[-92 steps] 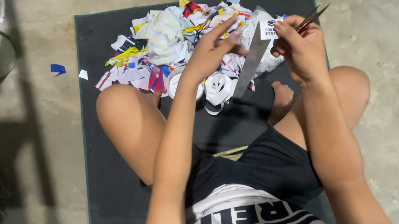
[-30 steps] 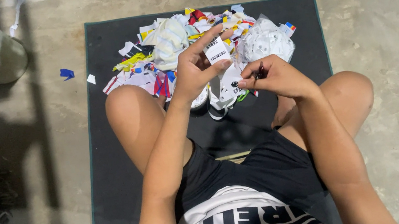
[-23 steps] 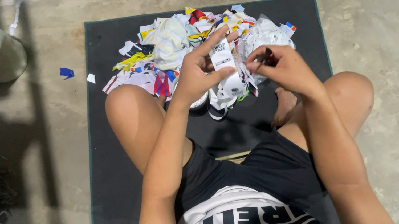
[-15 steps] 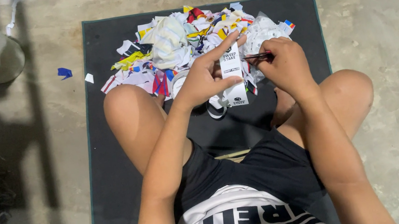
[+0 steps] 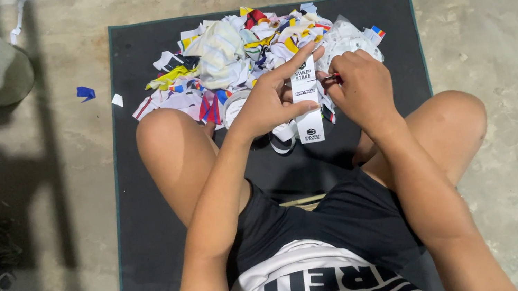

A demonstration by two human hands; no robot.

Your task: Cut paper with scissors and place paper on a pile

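Above the dark floor mat point(image 5: 140, 186), your left hand point(image 5: 265, 99) now pinches the white printed paper strip point(image 5: 307, 106) upright; your right hand point(image 5: 361, 83), moved in, grips what looks like a thin red-handled tool point(image 5: 330, 78) touching its edge.

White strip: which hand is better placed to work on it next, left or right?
Probably right. The right hand holds a thin red-tipped tool at the edge of the white strip. The left hand is already occupied pinching the strip upright.
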